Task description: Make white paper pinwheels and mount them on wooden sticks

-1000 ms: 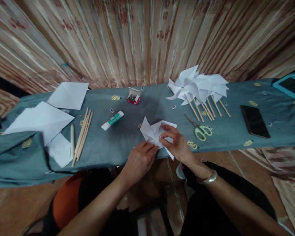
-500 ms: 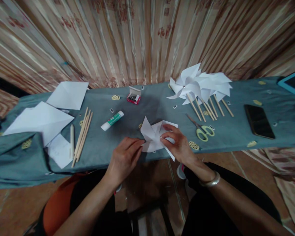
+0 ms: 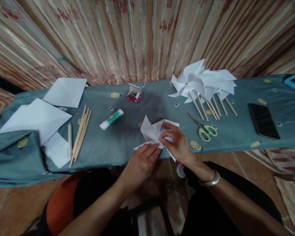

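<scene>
A white paper pinwheel [image 3: 149, 131], partly folded, lies at the table's front edge between my hands. My right hand [image 3: 175, 141] pinches it near its middle, thumb and forefinger closed on the folded paper and the other fingers on the right blade. My left hand [image 3: 144, 160] comes in from the lower left, its fingers together and pressed on the paper close to the right fingertips. The left thumb is hidden. Behind the paper stands an open small red box [image 3: 134, 95] of metal pins, and a glue stick [image 3: 111, 119] lies to the left.
Finished white pinwheels [image 3: 190, 82] on sticks lie at the back right. Green-handled scissors [image 3: 204, 128] and a black phone [image 3: 263, 121] are on the right. Several wooden sticks [image 3: 81, 136], a pale pen-like rod [image 3: 70, 139] and paper sheets [image 3: 38, 118] lie left on the cloth-covered table [image 3: 105, 147].
My left hand has moved right, from the paper's left corner to near its middle. A left blade now lies uncovered. My right hand keeps its pinch in almost the same place.
</scene>
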{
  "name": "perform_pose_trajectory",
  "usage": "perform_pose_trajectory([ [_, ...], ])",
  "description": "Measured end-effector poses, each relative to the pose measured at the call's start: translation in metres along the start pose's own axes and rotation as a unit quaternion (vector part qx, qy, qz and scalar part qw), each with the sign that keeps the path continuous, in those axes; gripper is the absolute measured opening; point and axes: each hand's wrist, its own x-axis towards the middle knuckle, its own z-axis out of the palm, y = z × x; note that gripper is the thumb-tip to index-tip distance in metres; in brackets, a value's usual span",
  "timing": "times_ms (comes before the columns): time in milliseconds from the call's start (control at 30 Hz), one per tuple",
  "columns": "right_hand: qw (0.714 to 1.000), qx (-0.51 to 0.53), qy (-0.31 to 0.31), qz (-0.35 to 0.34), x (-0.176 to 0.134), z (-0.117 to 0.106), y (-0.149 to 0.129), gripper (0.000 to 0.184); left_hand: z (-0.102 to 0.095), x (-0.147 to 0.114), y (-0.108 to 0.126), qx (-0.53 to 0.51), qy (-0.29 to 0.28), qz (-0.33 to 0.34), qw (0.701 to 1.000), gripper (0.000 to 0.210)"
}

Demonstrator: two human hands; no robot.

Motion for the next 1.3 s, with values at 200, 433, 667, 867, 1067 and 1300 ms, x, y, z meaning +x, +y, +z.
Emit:
perform_pose_trajectory([
  [200,1.0,0.001,0.007,0.006,0.001,0.001,-0.001,0.006,0.0,0.0,0.001,0.004,-0.007,0.0,1.0,0.029],
  [433,1.0,0.0,0.013,0.007,0.001,0.002,0.002,0.006,0.001,0.0,0.001,-0.005,-0.007,-0.002,1.0,0.029],
  [667,1.0,-0.004,0.015,0.005,0.001,0.002,0.003,0.005,0.002,0.001,0.002,-0.004,0.0,-0.002,1.0,0.027],
  [867,1.0,0.004,0.021,0.012,0.001,0.003,-0.001,0.003,0.001,0.002,0.001,-0.013,0.008,-0.002,1.0,0.026],
  [1067,0.998,-0.057,-0.003,-0.037,-0.002,0.0,-0.009,0.013,0.0,0.004,0.0,-0.011,0.0,-0.002,1.0,0.025],
  [1300,0.986,-0.122,0.02,-0.113,-0.005,0.0,-0.009,0.025,0.0,0.004,0.0,-0.003,-0.003,0.008,1.0,0.026],
])
